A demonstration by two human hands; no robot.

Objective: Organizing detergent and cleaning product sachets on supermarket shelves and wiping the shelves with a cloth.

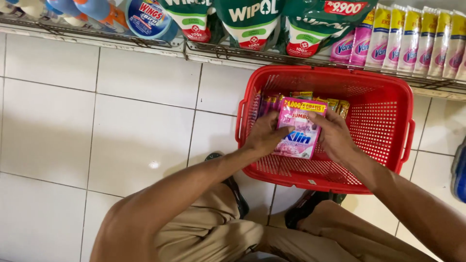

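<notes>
A red plastic shopping basket (383,116) stands on the white tiled floor in front of a low shelf. Over its left half I hold a pink sachet pack (298,131) with a yellow strip on top. My left hand (264,133) grips the pack's left edge and my right hand (335,136) grips its right edge. Behind the pack, several more pink and yellow sachet packs (335,104) lie against the basket's far wall. Both forearms reach in from below, over my bent knees in tan trousers.
A wire shelf (223,51) along the top carries green refill pouches (252,22), blue pouches (150,19) and a row of pink-and-yellow sachets (417,39). White floor tiles (97,126) spread to the left. My sandalled feet (238,194) rest just below the basket.
</notes>
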